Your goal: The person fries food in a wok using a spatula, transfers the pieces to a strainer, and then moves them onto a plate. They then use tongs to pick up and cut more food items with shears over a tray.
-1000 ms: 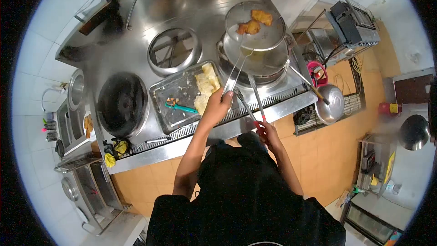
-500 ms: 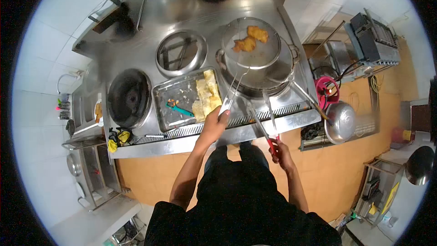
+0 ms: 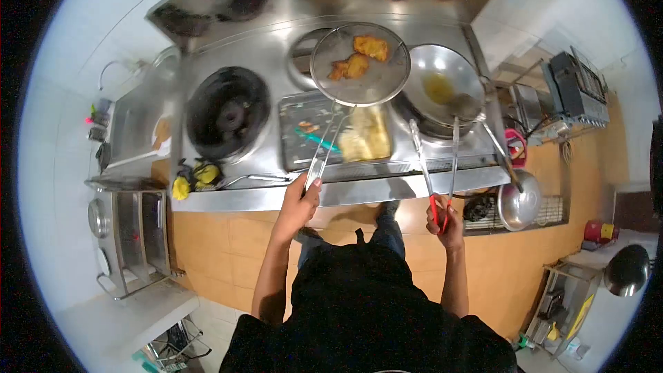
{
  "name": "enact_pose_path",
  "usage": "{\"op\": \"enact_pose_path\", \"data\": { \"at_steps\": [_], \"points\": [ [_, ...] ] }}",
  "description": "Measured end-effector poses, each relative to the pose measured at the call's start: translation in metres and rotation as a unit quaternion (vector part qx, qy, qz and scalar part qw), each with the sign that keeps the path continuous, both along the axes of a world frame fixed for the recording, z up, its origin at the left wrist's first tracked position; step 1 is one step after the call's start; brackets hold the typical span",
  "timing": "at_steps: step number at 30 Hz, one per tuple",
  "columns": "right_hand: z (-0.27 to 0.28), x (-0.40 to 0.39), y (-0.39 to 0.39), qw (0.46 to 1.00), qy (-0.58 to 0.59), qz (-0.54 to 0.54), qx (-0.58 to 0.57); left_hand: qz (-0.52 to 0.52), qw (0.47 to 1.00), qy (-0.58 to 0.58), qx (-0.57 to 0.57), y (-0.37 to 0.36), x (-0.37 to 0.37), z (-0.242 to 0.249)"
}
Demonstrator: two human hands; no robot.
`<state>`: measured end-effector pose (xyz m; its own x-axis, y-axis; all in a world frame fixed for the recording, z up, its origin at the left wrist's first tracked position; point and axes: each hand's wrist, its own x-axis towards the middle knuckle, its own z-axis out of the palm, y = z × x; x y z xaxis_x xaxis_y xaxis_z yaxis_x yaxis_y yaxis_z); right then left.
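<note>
My left hand (image 3: 300, 206) is closed round the handle of a wire skimmer (image 3: 360, 86). Two golden fried pieces (image 3: 356, 65) lie in the skimmer's mesh, held above the stove top between the tray and the wok. My right hand (image 3: 445, 222) grips red-handled metal tongs (image 3: 431, 174), whose two arms stand apart with nothing between them. The tongs' tips are by the near rim of the wok (image 3: 461, 72), which has yellowish oil in it. Below the skimmer sits a metal tray (image 3: 293, 139) with pale yellow slabs (image 3: 366, 135) and a teal-handled tool (image 3: 321, 140).
A blackened pan (image 3: 228, 114) stands on the left burner. Yellow-and-black cloths or gloves (image 3: 200, 176) lie at the stove's front left corner. A ladle handle (image 3: 498, 145) sticks out from the wok's right side. A metal bowl (image 3: 519, 200) and pink container (image 3: 516, 148) are at the right.
The skimmer with the fried pieces has moved left, off the wok and partly over the tray and back ring. The tongs have moved right, and my view has shifted.
</note>
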<state>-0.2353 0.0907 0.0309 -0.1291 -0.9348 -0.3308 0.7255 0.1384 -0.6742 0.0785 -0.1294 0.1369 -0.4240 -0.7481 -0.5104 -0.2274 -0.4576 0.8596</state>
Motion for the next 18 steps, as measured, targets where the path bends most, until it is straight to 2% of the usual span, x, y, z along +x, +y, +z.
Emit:
{"op": "enact_pose_path", "data": {
  "at_steps": [2, 4, 8, 9, 10, 12, 14, 18],
  "points": [
    [0.004, 0.050, -0.026, 1.000, 0.008, -0.008, -0.024, 0.024, 0.997, -0.028, -0.067, 0.002, 0.069, 0.000],
    [0.001, 0.100, -0.056, 0.997, -0.019, 0.018, -0.069, 0.047, 0.996, -0.048, -0.056, 0.006, 0.140, 0.001],
    [0.007, 0.201, -0.109, 0.995, -0.050, 0.040, -0.078, 0.121, 0.987, -0.063, -0.089, 0.015, 0.257, -0.010],
    [0.006, 0.220, -0.120, 0.991, -0.090, 0.048, -0.086, 0.130, 0.984, -0.068, -0.103, 0.012, 0.283, -0.011],
    [0.004, 0.237, -0.132, 0.986, -0.129, 0.054, -0.096, 0.136, 0.981, -0.072, -0.119, 0.006, 0.307, -0.011],
    [0.002, 0.270, -0.149, 0.984, -0.132, 0.074, -0.094, 0.154, 0.977, -0.078, -0.127, -0.005, 0.348, -0.012],
    [0.002, 0.300, -0.167, 0.988, -0.108, 0.084, -0.071, 0.188, 0.972, -0.101, -0.098, -0.017, 0.386, -0.017],
    [-0.006, 0.348, -0.215, 0.987, -0.095, 0.111, -0.062, 0.219, 0.962, -0.117, -0.112, -0.053, 0.451, -0.039]
  ]
}}
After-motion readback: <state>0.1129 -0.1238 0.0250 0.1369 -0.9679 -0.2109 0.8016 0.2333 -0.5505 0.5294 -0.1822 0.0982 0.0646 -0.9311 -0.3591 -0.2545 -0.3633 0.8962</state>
